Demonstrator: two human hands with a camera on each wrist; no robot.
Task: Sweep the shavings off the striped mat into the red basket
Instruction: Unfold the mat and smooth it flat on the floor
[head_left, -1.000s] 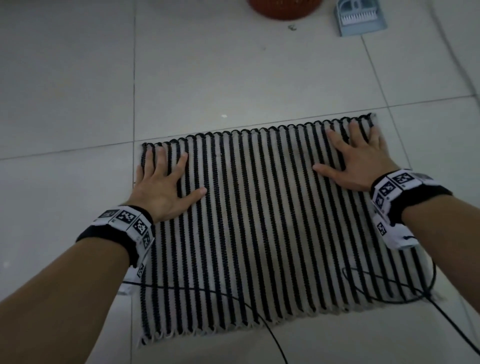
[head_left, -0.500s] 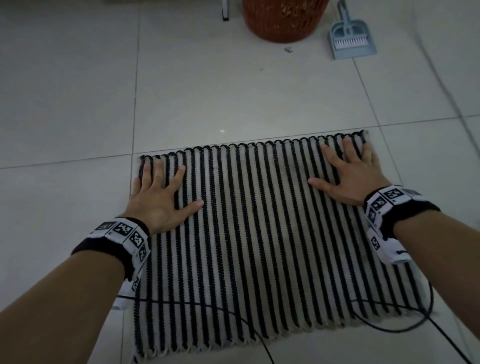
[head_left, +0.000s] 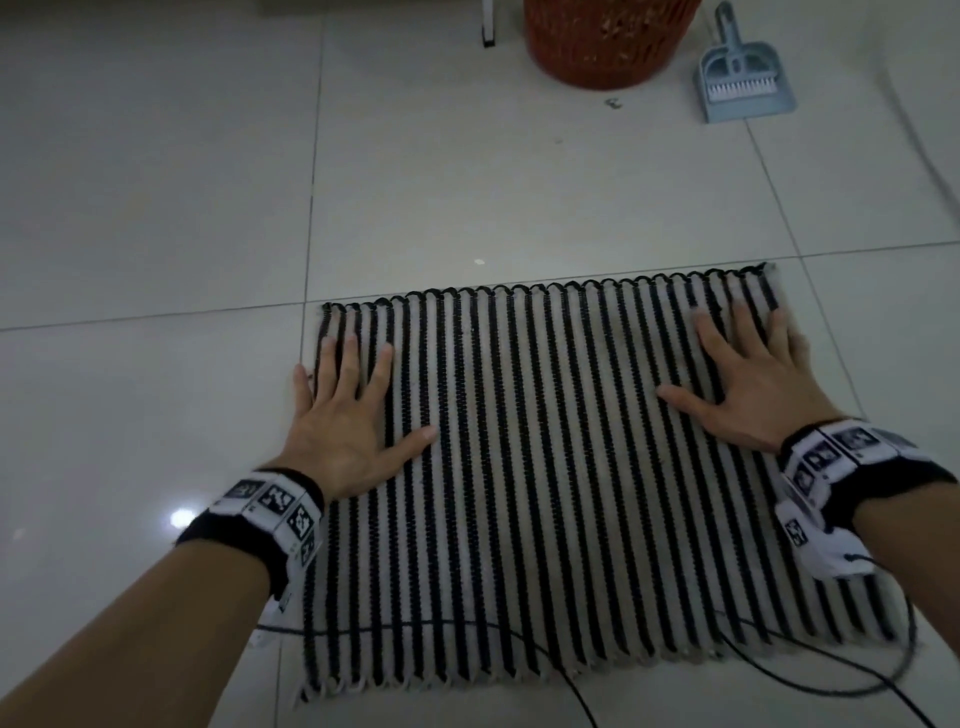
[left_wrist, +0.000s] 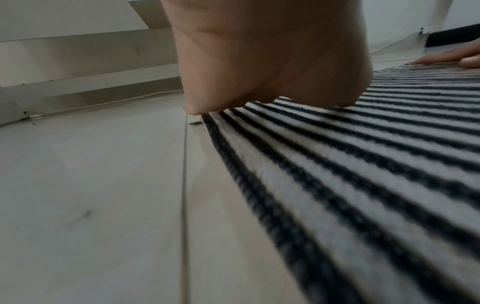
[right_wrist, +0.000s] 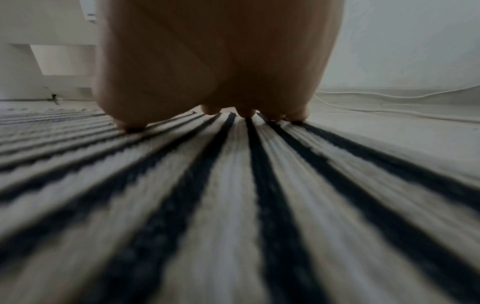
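Mat: the striped mat (head_left: 545, 457) lay flat on the tiled floor (head_left: 156, 208), its looped far edge toward the basket.
Left hand: the left hand (head_left: 348, 426) lay flat with fingers spread on the mat's far-left corner, the little finger over the left edge onto the tile; it held nothing.
Right hand: the right hand (head_left: 748, 384) lay flat with fingers spread near the far-right corner, also holding nothing.
Basket: the red basket (head_left: 605, 41) stood well beyond the mat's far edge, with pale shavings showing through its mesh.
Dustpan: a blue dustpan (head_left: 737, 78) with its brush (head_left: 740, 88) lay just right of the basket, untouched.
Progress: no shavings showed on the mat, so the sweeping looked done or nearly so; a small scrap (head_left: 614, 103) sat on the floor by the basket.
Room: bare tile lay open between mat and basket and to the left; cables (head_left: 831, 670) crossed the mat's near edge and could snag.
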